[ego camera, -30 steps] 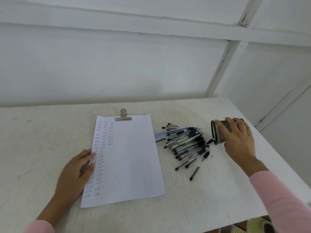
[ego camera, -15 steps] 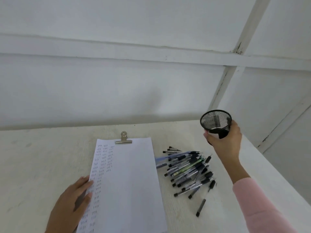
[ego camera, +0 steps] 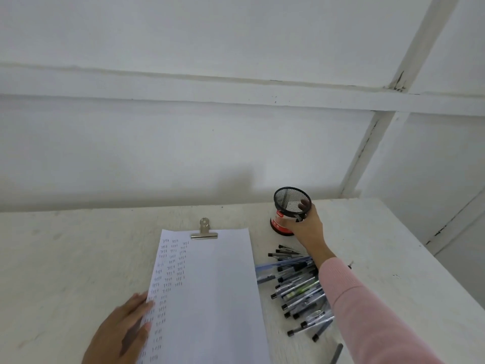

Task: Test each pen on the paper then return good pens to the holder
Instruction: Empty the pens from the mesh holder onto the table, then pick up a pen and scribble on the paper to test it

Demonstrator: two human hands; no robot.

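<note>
item: pen holder (ego camera: 288, 203). black wire mesh cup, red and white band round its base, upright at the far side of the table (ego camera: 65, 258), mouth up, beyond the pens. whether its base touches the table cannot be told.

item: right hand (ego camera: 307, 230). wrapped round the holder's right side, one fingertip showing through the mesh; pink sleeve (ego camera: 367, 311) crossing above the pens.

item: left hand (ego camera: 123, 329). flat, fingers straight, pressing the left edge of the paper (ego camera: 217, 298).

item: paper. white sheet, long edge running away from the person, columns of small pen marks down its left part, right part blank. metal clip (ego camera: 204, 231) on its top edge.

item: pens (ego camera: 296, 290). loose heap lying just right of the paper, mostly clear barrels with dark caps. one dark pen (ego camera: 337, 353) lies apart at the near edge.
</note>
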